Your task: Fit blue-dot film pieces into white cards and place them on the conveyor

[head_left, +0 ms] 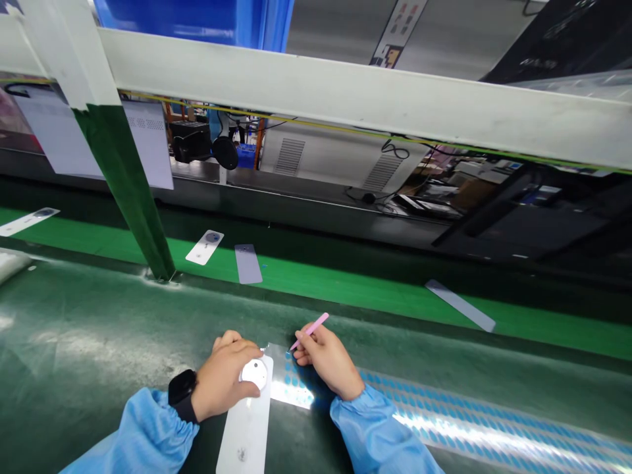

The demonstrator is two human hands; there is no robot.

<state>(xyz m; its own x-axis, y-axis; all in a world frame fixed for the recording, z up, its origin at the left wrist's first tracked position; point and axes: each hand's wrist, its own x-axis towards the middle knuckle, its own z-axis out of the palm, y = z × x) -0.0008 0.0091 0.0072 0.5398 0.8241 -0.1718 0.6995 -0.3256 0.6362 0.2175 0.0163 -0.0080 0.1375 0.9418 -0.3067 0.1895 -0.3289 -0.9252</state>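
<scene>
My left hand [228, 375], with a black watch at the wrist, rests over the upper end of a white panel [245, 428], thumb and fingers around its round disc [253, 374]. In my right hand [328, 359] a pink pointed tool [312, 330] is pinched, its tip down at the blue dots near the left end of a clear sheet [444, 415]. That long sheet bears rows of blue stickers and runs off to the lower right, partly under my right forearm. The panel's top edge lies beside the sheet's left end.
Behind the green table [99, 329] runs a bright green belt [336, 285] carrying several flat panels. A green and white post [126, 178] stands at the left, and a white beam [316, 89] crosses above.
</scene>
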